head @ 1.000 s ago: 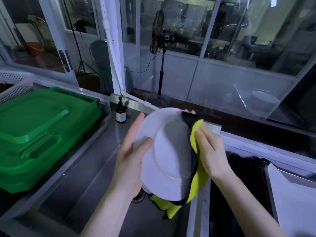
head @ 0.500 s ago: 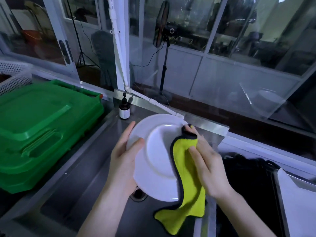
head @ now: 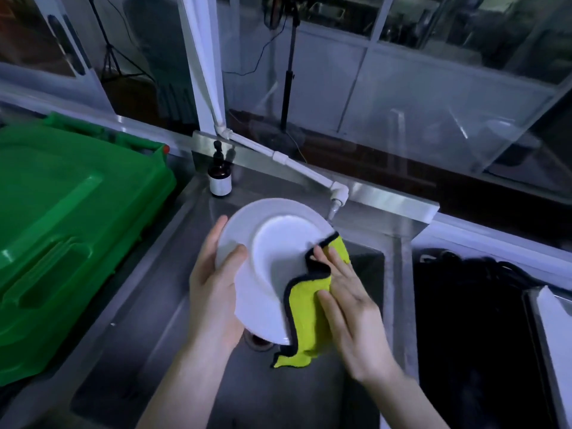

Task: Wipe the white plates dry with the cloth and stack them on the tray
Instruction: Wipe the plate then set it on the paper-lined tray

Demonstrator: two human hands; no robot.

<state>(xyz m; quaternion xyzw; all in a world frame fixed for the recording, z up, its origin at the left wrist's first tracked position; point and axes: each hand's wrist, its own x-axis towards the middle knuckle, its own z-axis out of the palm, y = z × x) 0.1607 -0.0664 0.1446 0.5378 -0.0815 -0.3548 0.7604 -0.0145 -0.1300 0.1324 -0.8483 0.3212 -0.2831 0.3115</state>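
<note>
**Stainless-steel sink** [head: 148,305]: one deep basin, with a round drain [head: 258,343] partly visible in its floor.
- Left of the sink: large green plastic bin lid [head: 62,243] with moulded recesses.
- At the sink's back left corner: brown pump bottle [head: 219,178] with a white label, standing upright.
- Along the sink's back ledge: white pipe [head: 278,156] running from a white window post [head: 201,57] to a short spout [head: 335,202] over the basin.
- Behind the sink: glazed partition [head: 433,88] in pale frames (reflections cloud the panes). Beyond it are a black stand pole [head: 289,72] and a tripod [head: 108,51].
- Right of the sink: dark compartment [head: 464,320], contents unreadable.
- Light: dim and bluish.
</note>
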